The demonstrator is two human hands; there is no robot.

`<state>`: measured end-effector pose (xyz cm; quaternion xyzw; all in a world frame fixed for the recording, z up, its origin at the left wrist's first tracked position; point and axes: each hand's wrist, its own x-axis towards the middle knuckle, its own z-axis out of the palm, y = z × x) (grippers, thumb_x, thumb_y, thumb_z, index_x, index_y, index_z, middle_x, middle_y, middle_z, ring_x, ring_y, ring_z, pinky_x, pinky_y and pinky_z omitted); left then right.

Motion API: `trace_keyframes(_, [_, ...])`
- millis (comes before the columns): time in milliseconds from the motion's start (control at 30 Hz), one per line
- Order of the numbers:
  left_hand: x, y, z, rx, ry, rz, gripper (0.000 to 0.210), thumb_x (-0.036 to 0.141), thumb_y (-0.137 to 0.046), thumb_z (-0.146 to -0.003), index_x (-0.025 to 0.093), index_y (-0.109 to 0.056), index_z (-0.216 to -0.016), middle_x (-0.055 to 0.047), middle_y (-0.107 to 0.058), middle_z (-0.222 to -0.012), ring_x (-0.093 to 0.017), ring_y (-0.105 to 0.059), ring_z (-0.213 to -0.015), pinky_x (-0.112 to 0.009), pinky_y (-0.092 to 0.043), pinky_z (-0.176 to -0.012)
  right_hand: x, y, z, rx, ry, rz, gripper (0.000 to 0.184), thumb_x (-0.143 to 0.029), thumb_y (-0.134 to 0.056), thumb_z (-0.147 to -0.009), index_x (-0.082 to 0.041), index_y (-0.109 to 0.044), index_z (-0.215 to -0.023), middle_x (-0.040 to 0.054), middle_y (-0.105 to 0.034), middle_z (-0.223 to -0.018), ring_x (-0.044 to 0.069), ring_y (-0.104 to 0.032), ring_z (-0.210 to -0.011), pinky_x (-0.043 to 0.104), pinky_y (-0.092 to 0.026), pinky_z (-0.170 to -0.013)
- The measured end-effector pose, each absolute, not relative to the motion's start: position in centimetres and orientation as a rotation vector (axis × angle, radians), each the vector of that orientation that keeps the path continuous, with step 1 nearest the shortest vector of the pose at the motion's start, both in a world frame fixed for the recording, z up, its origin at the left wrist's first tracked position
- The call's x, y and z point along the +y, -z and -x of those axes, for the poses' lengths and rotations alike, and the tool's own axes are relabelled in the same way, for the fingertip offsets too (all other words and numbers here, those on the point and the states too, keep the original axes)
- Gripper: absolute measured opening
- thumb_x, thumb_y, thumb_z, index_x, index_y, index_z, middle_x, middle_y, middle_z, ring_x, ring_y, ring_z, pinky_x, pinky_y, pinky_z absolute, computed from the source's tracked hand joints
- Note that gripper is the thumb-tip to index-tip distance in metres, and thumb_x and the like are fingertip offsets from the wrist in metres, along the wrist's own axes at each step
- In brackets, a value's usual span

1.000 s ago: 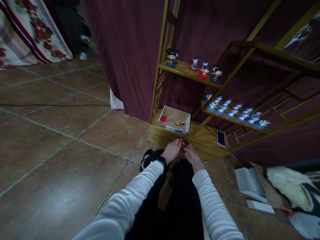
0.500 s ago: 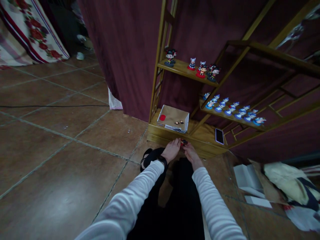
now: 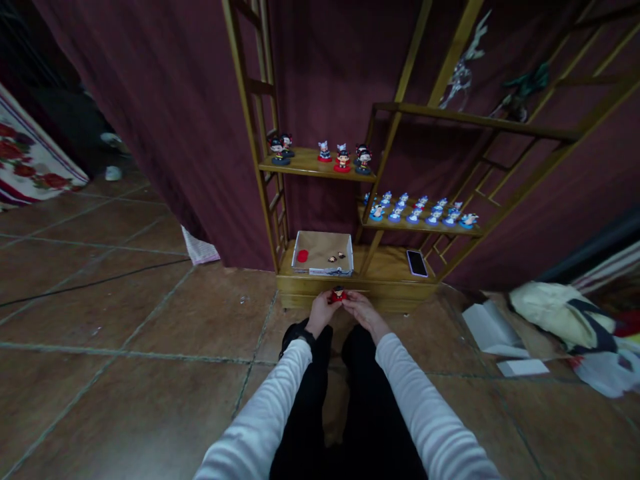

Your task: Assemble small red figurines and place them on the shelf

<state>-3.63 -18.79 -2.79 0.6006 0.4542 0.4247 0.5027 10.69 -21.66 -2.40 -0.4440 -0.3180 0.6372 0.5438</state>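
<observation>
A small red figurine (image 3: pixel 339 294) with a dark-haired head is held between my two hands, in front of the shelf's bottom ledge. My left hand (image 3: pixel 322 313) grips it from the left, and my right hand (image 3: pixel 364 311) pinches it from the right. Just beyond stands a shallow cardboard box (image 3: pixel 320 243) on the ledge. Inside it lie a red disc (image 3: pixel 303 256) and two small dark-and-tan pieces, one of them a small figurine part (image 3: pixel 332 259). My fingers hide part of the red figurine's base.
The wooden shelf (image 3: pixel 320 170) carries several figurines on its upper board, among them a red one (image 3: pixel 343 161). Several blue-and-white figurines (image 3: pixel 415 213) line the middle board. A phone (image 3: pixel 417 263) lies right of the box. White box pieces (image 3: pixel 493 330) rest on the floor at right.
My view has turned to the right and levelled, so the shelf appears further left. The red figurine now faces me upright and shows more clearly between my hands.
</observation>
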Motion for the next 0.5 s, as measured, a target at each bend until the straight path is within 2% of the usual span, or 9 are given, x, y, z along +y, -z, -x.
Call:
trace_keyframes(133, [-18.33, 2.97, 3.72, 0.981, -0.987, -1.278, 0.023, 0.029, -0.075, -0.059, 0.014, -0.064, -0.073, -0.002, -0.064, -0.067, -0.014, -0.057, -0.065, -0.026, -0.045, -0.065, -21.70, 2.19, -10.73, -0.741, -1.538, 0.993, 0.035, -0.024, -0.080, -0.054, -0.021, -0.068, -0.087, 0.0025, -0.071, -0.093, 0.017, -0.064, -0.088, 0.034, -0.046, -0.089])
trace_keyframes(267, [-18.34, 2.71, 3.70, 0.942, -0.956, -1.179, 0.030, 0.031, -0.077, -0.054, 0.014, -0.062, -0.074, -0.001, -0.063, -0.066, -0.011, -0.054, -0.060, -0.023, -0.041, -0.060, -21.86, 1.96, -10.73, -0.692, -1.509, 0.998, 0.032, -0.028, -0.079, -0.055, -0.021, -0.068, -0.084, 0.0024, -0.071, -0.090, 0.017, -0.065, -0.086, 0.037, -0.046, -0.088])
trace_keyframes(367, [-18.52, 2.44, 3.59, 0.954, -0.939, -1.159, 0.034, 0.033, -0.076, -0.055, 0.013, -0.063, -0.080, -0.001, -0.063, -0.069, -0.010, -0.053, -0.058, -0.022, -0.038, -0.055, -21.87, 1.91, -10.63, -0.702, -1.484, 1.009, 0.033, -0.029, -0.080, -0.053, -0.021, -0.067, -0.081, 0.0016, -0.071, -0.087, 0.017, -0.065, -0.084, 0.037, -0.047, -0.087])
trace_keyframes(500, [-18.57, 2.42, 3.41, 1.007, -0.964, -1.140, 0.034, 0.037, -0.074, -0.059, 0.013, -0.064, -0.081, 0.000, -0.060, -0.063, -0.009, -0.050, -0.053, -0.021, -0.036, -0.052, -21.70, 2.17, -10.49, -0.737, -1.480, 1.001, 0.032, -0.029, -0.081, -0.051, -0.021, -0.066, -0.078, 0.0005, -0.070, -0.081, 0.017, -0.065, -0.081, 0.037, -0.048, -0.085])
